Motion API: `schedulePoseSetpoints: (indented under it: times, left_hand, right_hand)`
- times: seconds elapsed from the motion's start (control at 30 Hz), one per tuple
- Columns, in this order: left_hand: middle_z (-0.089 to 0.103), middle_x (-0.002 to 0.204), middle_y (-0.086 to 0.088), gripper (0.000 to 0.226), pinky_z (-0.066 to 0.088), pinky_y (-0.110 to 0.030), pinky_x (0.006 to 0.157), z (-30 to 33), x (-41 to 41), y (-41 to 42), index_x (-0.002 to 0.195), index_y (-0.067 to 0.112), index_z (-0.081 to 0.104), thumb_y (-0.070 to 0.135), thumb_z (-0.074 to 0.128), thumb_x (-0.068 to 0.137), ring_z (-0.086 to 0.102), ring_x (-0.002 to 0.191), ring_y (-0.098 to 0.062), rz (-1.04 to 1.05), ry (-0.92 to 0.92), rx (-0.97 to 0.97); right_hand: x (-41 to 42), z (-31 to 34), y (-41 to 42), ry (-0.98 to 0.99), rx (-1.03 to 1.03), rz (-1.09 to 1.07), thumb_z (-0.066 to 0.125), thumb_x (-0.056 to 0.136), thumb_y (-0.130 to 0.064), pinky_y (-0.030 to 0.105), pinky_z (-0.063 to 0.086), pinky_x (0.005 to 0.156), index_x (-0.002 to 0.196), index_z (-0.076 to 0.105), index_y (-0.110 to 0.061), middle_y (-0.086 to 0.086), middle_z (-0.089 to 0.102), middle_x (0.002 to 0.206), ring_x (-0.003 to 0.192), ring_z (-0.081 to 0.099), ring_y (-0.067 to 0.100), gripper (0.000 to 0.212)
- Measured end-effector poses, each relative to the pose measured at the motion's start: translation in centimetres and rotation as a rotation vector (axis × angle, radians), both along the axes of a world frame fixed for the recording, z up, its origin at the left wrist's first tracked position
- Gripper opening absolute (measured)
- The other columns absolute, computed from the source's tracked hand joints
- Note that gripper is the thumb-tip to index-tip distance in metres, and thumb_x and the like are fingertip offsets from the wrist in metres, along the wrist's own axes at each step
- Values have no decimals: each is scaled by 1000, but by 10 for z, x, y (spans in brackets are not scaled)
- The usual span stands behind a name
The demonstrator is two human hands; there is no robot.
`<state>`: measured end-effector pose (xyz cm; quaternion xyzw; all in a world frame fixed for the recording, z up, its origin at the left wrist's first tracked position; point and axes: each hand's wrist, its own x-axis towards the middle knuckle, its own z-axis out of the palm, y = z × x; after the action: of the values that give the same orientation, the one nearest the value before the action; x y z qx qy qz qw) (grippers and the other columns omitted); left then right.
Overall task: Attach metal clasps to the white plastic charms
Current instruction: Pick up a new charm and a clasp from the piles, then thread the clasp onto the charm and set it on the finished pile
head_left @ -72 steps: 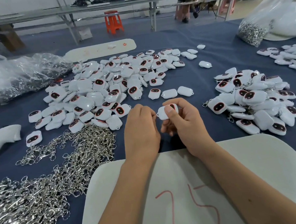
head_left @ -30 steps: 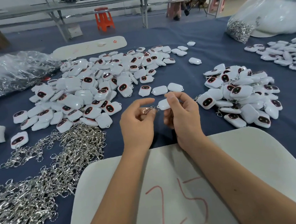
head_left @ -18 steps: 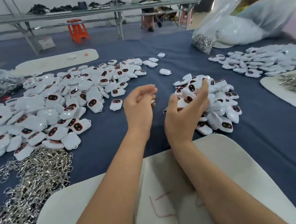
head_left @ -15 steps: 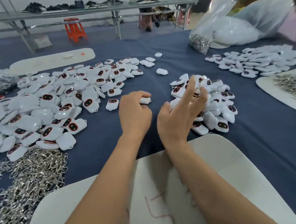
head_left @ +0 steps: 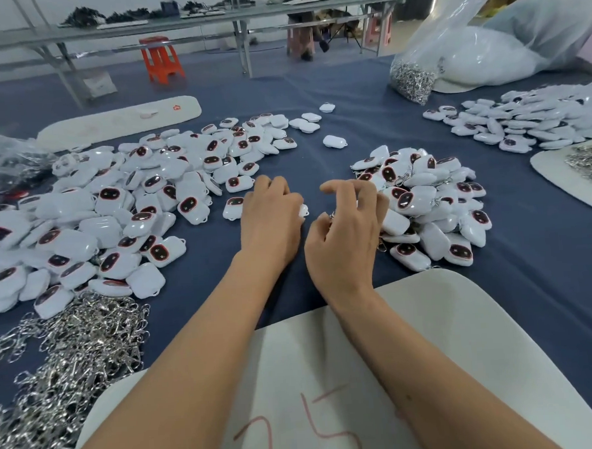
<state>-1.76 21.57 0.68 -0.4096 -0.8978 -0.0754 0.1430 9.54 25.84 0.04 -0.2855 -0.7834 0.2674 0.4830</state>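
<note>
My left hand [head_left: 270, 222] lies knuckles up on the blue cloth, fingers curled over a white charm [head_left: 302, 210] that peeks out at its right edge. My right hand [head_left: 346, 228] hovers beside it with fingers loosely curled and holds nothing that I can make out. Just right of that hand lies a pile of charms with clasps attached [head_left: 424, 204]. A larger heap of plain white charms [head_left: 132, 205] with dark red faces spreads to the left. Loose metal clasps [head_left: 71, 356] are heaped at the lower left.
A white board marked "25" [head_left: 430, 320] lies under my forearms. Another charm pile [head_left: 529, 119] and a white tray of clasps [head_left: 552, 166] sit at the right. A clear bag of clasps [head_left: 413, 77] stands behind; crumpled plastic [head_left: 3, 164] lies far left.
My right hand let the clasped charm go onto the right pile and drew back with fingers curling. My left hand reached forward and closed over a loose charm.
</note>
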Motion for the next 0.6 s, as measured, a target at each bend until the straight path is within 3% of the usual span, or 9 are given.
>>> schedulePoseSetpoints:
  times: [0.1,0.17,0.23,0.3,0.37,0.43,0.5,0.6]
  left_hand:
    - [59,103,0,30,40,-36,79,1,6,-15,95,20,73,36,49,105,46,103,-22,-18,-11,119]
    - [63,83,1,36,40,-34,68,7,14,-28,77,19,68,34,51,104,53,81,-15,36,-331,424]
    - [67,71,0,33,45,-32,67,12,19,-44,75,14,73,30,59,100,55,66,-12,129,-705,764]
    - [71,76,-12,29,51,-36,71,17,24,-66,78,10,77,27,65,97,59,65,-15,223,-937,902]
    - [76,83,-12,25,61,-41,84,20,27,-88,80,12,80,26,69,97,71,74,-20,218,-1047,930]
    - [77,79,-4,27,60,-45,89,21,27,-113,79,15,81,31,68,96,75,83,-23,219,-945,845]
    - [75,73,3,31,56,-38,82,22,23,-140,74,18,78,38,66,96,72,81,-21,312,-685,637]
    - [72,81,2,21,48,-31,75,24,14,-183,69,23,70,28,74,88,67,88,-25,497,-427,316]
  right_hand:
    - [-1,-2,-1,0,29,87,60,86,7,24,34,89,123,62,-8,8,57,123,112,50,29,40]
    - [-4,-4,-3,-51,-7,241,61,93,1,27,41,93,134,58,-9,7,55,130,115,54,26,43]
    - [-7,-4,-7,-142,-76,441,61,98,-5,14,38,98,144,52,-11,5,55,136,119,54,14,47]
    - [-9,-3,-13,-188,-41,565,66,97,-6,4,33,97,141,57,-14,4,60,134,116,52,5,45]
    - [-9,-2,-20,-178,4,620,72,92,-6,9,36,97,132,64,-15,1,66,125,114,56,9,41]
    - [-9,-1,-33,-189,19,659,72,90,-3,11,38,95,128,65,-15,-1,66,122,111,58,13,41]
    - [-8,-1,-49,-241,-3,689,64,90,4,16,42,94,131,61,-15,3,61,124,107,57,17,46]
    - [-13,-1,-77,-396,20,753,56,93,2,47,49,83,121,61,-15,3,51,114,89,55,29,32]
